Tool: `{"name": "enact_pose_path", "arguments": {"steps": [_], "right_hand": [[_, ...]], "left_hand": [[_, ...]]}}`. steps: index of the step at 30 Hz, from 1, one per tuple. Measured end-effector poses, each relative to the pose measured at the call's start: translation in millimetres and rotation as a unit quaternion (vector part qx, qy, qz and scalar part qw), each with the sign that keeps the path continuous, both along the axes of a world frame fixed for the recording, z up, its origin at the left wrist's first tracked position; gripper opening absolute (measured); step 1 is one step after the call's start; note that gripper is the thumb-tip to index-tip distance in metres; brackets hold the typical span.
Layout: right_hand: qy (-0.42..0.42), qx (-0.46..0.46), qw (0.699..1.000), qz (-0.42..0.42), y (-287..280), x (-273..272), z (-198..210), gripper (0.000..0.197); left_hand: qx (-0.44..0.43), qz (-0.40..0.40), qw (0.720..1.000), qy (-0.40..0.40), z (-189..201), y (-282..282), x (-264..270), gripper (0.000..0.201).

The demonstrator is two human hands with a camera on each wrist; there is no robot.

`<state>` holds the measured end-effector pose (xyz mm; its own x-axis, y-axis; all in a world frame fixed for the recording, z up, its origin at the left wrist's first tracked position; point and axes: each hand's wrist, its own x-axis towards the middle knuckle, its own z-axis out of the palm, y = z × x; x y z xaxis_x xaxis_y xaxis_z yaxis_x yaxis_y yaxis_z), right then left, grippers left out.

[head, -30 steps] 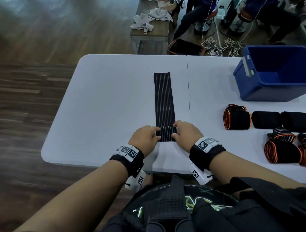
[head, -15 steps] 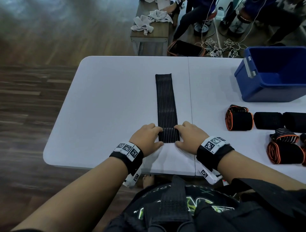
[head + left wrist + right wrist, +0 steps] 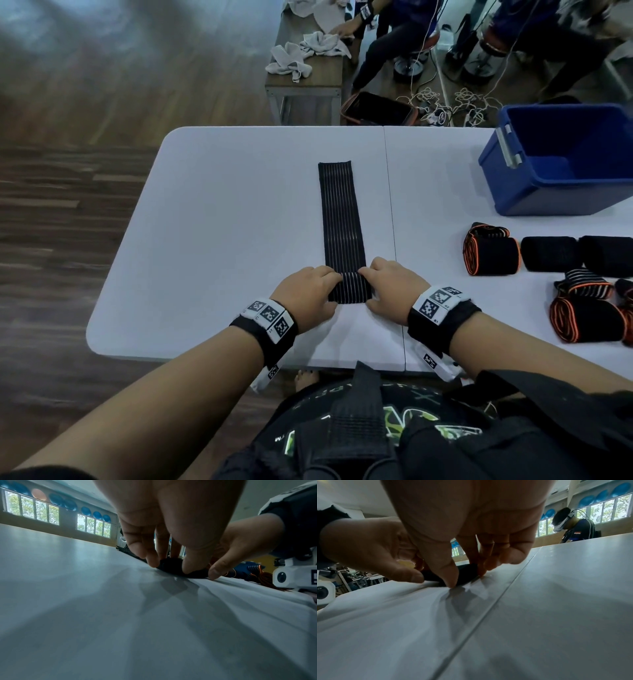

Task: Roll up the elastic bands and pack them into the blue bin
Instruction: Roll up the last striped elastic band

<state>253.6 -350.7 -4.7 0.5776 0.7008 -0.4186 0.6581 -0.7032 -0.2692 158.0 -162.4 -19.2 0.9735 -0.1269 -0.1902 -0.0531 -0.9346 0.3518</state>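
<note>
A long black striped elastic band point(image 3: 339, 219) lies flat on the white table point(image 3: 222, 222), running away from me. Its near end is curled into a small roll point(image 3: 347, 289). My left hand point(image 3: 310, 294) pinches the roll's left side and my right hand point(image 3: 388, 289) pinches its right side. In the left wrist view the left hand's fingers point(image 3: 150, 555) and thumb curl round the dark roll point(image 3: 171, 565). The right wrist view shows my right thumb and fingers point(image 3: 448, 574) on the roll point(image 3: 465, 570). The blue bin point(image 3: 568, 157) stands open at the far right.
Several rolled bands, black ones point(image 3: 548, 253) and orange-edged ones point(image 3: 489, 253), lie on the table's right side below the bin. Beyond the table stand a wooden bench with grey cloths point(image 3: 301, 58), cables on the floor and seated people.
The roll at the band's near end has grown slightly thicker under both hands. The flat part is a little shorter. The hands stay on the roll.
</note>
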Motion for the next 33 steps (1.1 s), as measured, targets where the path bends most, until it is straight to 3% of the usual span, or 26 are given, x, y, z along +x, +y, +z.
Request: {"name": "enact_pose_path", "arguments": {"steps": [5,8,11,16,20,27,30,33], "right_hand": [[0.056,0.030,0.996,-0.055,0,2,6,0.034],[0.097,0.080,0.983,-0.135,6,6,6,0.028],[0.100,0.107,0.966,-0.212,11,9,3,0.039],[0.110,0.117,0.954,-0.253,11,10,-6,0.043],[0.124,0.111,0.950,-0.265,11,12,-8,0.047],[0.093,0.085,0.959,-0.254,14,11,-9,0.045],[0.075,0.117,0.955,-0.260,10,8,-10,0.022],[0.061,0.130,0.969,-0.202,10,5,-7,0.032]], "left_hand": [[-0.080,0.088,0.993,-0.003,3,0,1,0.032],[-0.176,0.185,0.967,0.000,1,1,2,0.034],[-0.239,0.255,0.937,-0.010,-1,1,7,0.033],[-0.277,0.336,0.900,-0.002,-6,4,11,0.026],[-0.284,0.359,0.889,0.006,-11,4,9,0.014],[-0.241,0.347,0.907,0.006,-8,7,7,0.018],[-0.205,0.305,0.930,-0.001,-7,6,7,0.019],[-0.133,0.244,0.960,-0.012,-10,8,11,0.028]]}}
